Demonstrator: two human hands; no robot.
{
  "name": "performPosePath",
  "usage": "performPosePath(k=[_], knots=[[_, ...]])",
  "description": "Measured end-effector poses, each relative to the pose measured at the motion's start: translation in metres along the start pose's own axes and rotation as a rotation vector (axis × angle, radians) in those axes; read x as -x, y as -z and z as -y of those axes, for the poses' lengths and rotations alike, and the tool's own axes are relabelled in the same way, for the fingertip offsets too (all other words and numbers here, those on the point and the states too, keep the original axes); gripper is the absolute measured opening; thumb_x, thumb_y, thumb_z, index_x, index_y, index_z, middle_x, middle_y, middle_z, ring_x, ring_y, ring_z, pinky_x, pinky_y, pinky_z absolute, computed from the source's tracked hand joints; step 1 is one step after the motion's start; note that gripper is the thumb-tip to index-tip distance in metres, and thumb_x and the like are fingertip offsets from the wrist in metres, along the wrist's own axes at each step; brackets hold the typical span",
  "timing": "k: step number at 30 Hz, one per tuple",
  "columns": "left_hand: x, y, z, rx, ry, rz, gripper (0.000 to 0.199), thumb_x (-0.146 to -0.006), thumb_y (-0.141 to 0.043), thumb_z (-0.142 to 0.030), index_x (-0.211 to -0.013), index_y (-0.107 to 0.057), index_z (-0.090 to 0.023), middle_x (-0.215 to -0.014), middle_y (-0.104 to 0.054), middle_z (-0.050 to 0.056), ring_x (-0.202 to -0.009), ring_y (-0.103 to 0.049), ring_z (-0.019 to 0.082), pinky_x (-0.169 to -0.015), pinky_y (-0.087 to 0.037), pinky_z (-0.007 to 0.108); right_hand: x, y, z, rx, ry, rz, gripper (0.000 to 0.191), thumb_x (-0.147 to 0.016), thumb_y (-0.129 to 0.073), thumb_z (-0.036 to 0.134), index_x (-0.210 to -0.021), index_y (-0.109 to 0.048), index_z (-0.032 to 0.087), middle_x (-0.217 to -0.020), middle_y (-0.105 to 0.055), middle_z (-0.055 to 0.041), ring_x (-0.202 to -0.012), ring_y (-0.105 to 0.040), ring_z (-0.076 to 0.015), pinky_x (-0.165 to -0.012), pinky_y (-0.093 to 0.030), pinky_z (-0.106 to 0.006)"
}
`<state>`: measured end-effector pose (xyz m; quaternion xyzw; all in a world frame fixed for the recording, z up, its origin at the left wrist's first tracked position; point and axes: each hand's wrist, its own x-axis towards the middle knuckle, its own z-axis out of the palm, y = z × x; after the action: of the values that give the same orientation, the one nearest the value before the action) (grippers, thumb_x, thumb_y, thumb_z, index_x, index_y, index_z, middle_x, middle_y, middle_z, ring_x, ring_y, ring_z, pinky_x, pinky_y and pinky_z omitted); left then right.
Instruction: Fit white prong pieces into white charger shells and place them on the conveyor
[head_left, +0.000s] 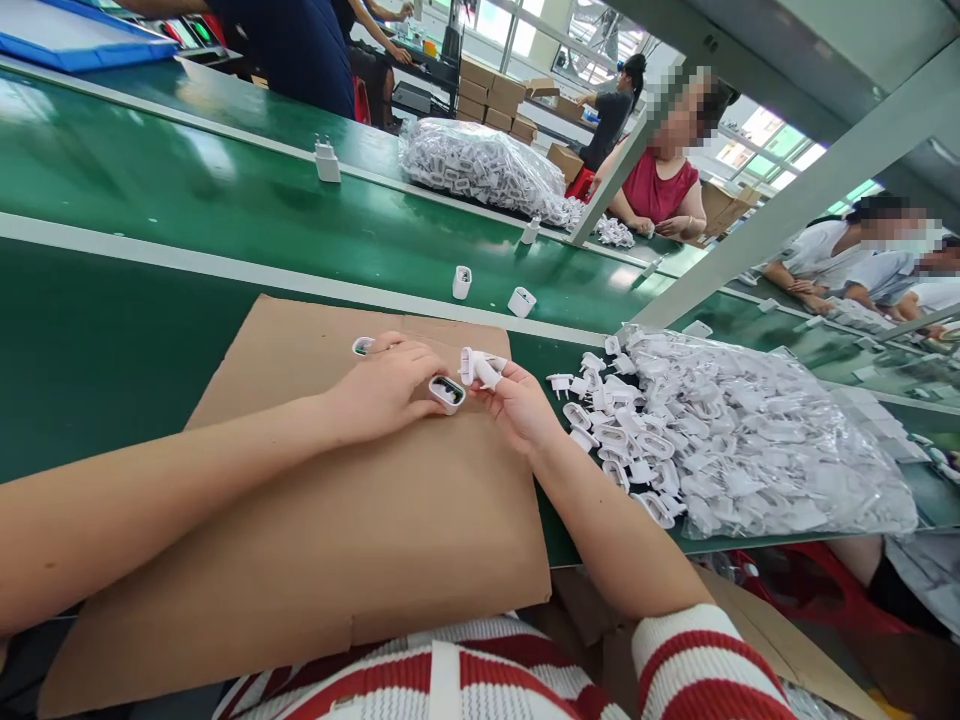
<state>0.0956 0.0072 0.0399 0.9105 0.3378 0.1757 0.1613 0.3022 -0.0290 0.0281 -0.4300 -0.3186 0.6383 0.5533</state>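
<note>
Over the cardboard sheet [360,520], my left hand [394,385] is closed on a white charger housing [448,393]. The open end of this housing points toward me and shows a green circuit board inside. A second white housing [363,346] sits by the far side of that hand, partly hidden by the fingers. Just to the right, my right hand [521,405] pinches a small white plug cap [466,366] between fingertips in white finger covers. Cap and housing are close together, with the cap slightly above and to the right.
Loose white plug caps [615,440] spill from a clear plastic bag [780,440] on the right. Beyond the cardboard, a green conveyor belt [225,190] carries several white chargers [327,160]. A metal post [712,240] slants across at right. People sit across the line.
</note>
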Motion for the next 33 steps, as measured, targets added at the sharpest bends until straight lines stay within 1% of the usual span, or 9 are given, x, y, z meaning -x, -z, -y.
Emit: performPosePath(k=[3,7,10,16,20,24,28,30,33], knots=[[-0.005,-0.014,-0.014,0.18,0.101,-0.028,0.034,-0.092,-0.062,-0.05,-0.112,-0.065,-0.022,-0.111,-0.07,0.006,-0.104,-0.063,0.028,-0.093,-0.047,0.043,0.003,0.004,0.005,0.081,0.111,0.007,0.029,-0.065,-0.085,0.033,-0.088,-0.074,0.02,-0.076,-0.067,0.0017,-0.071,-0.058,-0.0104,-0.074,-0.053,-0.026],[-0.002,-0.028,-0.02,0.51,0.263,0.016,0.038,-0.087,-0.068,-0.054,-0.107,-0.061,-0.022,-0.102,-0.07,0.003,-0.086,-0.065,0.022,-0.074,-0.052,0.034,0.002,0.006,0.01,0.093,0.091,0.014,0.032,-0.061,-0.088,0.034,-0.087,-0.074,0.021,-0.075,-0.066,0.0017,-0.069,-0.057,-0.0104,-0.07,-0.052,-0.026],[0.002,-0.031,-0.013,0.518,0.303,-0.055,0.039,-0.085,-0.071,-0.052,-0.107,-0.063,-0.022,-0.104,-0.068,0.003,-0.086,-0.064,0.02,-0.075,-0.052,0.033,0.001,0.009,0.012,0.197,0.125,0.023,0.031,-0.066,-0.085,0.036,-0.091,-0.074,0.021,-0.082,-0.069,0.0001,-0.07,-0.059,-0.0112,-0.071,-0.053,-0.028],[0.003,-0.028,-0.006,0.536,0.274,-0.101,0.042,-0.078,-0.079,-0.05,-0.108,-0.07,-0.021,-0.103,-0.067,0.004,-0.085,-0.06,0.02,-0.076,-0.051,0.032,0.002,0.016,0.014,0.715,0.492,0.016,0.023,-0.084,-0.073,0.034,-0.105,-0.076,0.025,-0.109,-0.065,-0.0047,-0.093,-0.065,-0.0165,-0.088,-0.055,-0.033],[0.002,-0.029,-0.003,0.564,0.257,-0.082,0.036,-0.082,-0.075,-0.048,-0.107,-0.072,-0.022,-0.099,-0.067,0.004,-0.085,-0.061,0.02,-0.075,-0.051,0.031,0.009,0.013,0.017,0.801,0.45,0.067,0.02,-0.09,-0.068,0.035,-0.106,-0.076,0.026,-0.105,-0.064,-0.0048,-0.091,-0.064,-0.0167,-0.084,-0.056,-0.033],[0.006,-0.032,0.006,0.586,0.182,-0.062,0.039,-0.087,-0.071,-0.048,-0.119,-0.07,-0.026,-0.109,-0.068,0.005,-0.103,-0.061,0.024,-0.085,-0.053,0.033,0.012,0.009,0.016,0.755,0.432,0.08,0.02,-0.089,-0.069,0.036,-0.106,-0.075,0.027,-0.106,-0.065,-0.0046,-0.093,-0.064,-0.0174,-0.086,-0.055,-0.033],[0.003,-0.035,0.002,0.554,0.184,-0.06,0.076,-0.082,-0.076,-0.051,-0.148,-0.049,-0.026,-0.134,-0.059,0.009,-0.12,-0.055,0.028,-0.097,-0.052,0.039,0.011,0.007,0.015,0.554,0.286,0.078,0.023,-0.082,-0.075,0.037,-0.102,-0.074,0.025,-0.106,-0.069,-0.0034,-0.083,-0.065,-0.0156,-0.082,-0.057,-0.034],[-0.002,-0.037,-0.005,0.482,0.2,-0.094,0.089,-0.069,-0.084,-0.059,-0.144,-0.051,-0.023,-0.14,-0.054,0.011,-0.126,-0.051,0.033,-0.103,-0.049,0.044,0.011,0.005,0.017,0.453,0.213,0.082,0.027,-0.078,-0.08,0.037,-0.1,-0.073,0.024,-0.102,-0.071,-0.0031,-0.083,-0.066,-0.0163,-0.082,-0.057,-0.036],[-0.008,-0.04,-0.013,0.424,0.232,-0.15,0.068,-0.067,-0.085,-0.061,-0.116,-0.064,-0.018,-0.125,-0.059,0.012,-0.119,-0.054,0.034,-0.099,-0.05,0.046,0.013,0.001,0.021,0.382,0.168,0.11,0.031,-0.074,-0.084,0.039,-0.098,-0.073,0.023,-0.1,-0.073,-0.0037,-0.087,-0.067,-0.0181,-0.085,-0.057,-0.037]])
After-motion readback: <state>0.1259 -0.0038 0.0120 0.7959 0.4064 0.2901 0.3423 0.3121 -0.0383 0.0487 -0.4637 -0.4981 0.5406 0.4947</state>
